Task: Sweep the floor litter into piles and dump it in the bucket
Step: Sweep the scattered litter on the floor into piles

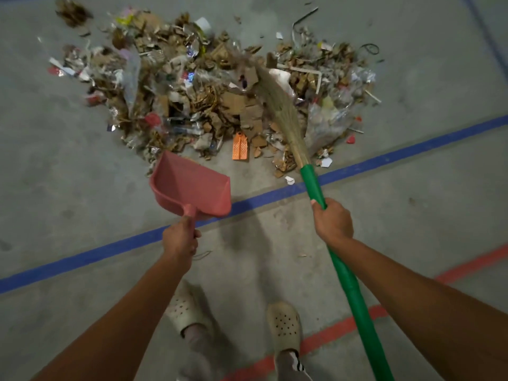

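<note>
A wide pile of litter (209, 86), made of cardboard scraps, plastic wrap and paper, lies on the grey floor ahead of me. My left hand (180, 239) grips the handle of a pink dustpan (189, 185), whose mouth points at the pile's near edge, tilted above the floor. My right hand (332, 221) holds the green handle of a grass broom (283, 105). The broom's bristles reach over the middle of the pile and look blurred. No bucket is in view.
A blue floor line (82, 259) runs diagonally between me and the pile, and a red floor line (341, 328) lies near my feet. My two feet in pale perforated clogs (284, 325) stand at the bottom. Stray scraps (72, 12) lie at the far left.
</note>
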Demonstrator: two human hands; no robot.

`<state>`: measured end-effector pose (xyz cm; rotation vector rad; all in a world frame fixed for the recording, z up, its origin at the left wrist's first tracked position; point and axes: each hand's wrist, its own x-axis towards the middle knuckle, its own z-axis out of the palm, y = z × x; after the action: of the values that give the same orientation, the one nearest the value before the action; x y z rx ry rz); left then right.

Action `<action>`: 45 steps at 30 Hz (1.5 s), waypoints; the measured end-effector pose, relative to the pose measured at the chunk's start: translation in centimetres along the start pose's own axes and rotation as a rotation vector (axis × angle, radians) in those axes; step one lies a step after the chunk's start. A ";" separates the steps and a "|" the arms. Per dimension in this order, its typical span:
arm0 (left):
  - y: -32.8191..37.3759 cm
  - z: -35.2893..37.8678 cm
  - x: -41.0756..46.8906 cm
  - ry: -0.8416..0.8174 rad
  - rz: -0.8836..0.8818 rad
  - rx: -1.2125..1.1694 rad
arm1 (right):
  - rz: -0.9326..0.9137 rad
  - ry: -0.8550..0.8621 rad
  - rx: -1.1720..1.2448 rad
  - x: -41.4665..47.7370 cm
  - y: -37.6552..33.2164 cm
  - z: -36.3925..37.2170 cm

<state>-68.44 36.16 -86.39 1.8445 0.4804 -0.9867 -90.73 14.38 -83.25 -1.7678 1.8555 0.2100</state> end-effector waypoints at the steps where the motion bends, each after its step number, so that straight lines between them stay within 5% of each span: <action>1: 0.5 -0.2 0.4 -0.018 -0.007 0.020 | 0.016 0.005 0.024 -0.7 -0.4 0.4; 9: 7.6 1.0 3.5 -0.178 0.020 0.249 | 0.256 0.083 0.270 -3.0 -1.6 1.8; 13: 11.4 4.0 5.3 -0.231 0.075 0.294 | 0.516 0.085 0.394 -0.4 0.0 3.1; 18: 12.8 6.8 8.6 -0.263 0.088 0.333 | 0.775 -0.060 0.515 2.4 -0.1 5.2; 25: 11.7 7.5 10.9 -0.247 0.046 0.313 | 0.409 -0.215 0.273 6.6 -7.6 8.5; 45: 21.2 3.4 5.9 -0.279 0.107 0.196 | 0.189 0.094 0.200 -0.8 -14.8 2.2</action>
<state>-51.93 22.73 -79.97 1.8439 0.1185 -1.2291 -75.91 14.42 -80.74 -1.4913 2.0347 0.0110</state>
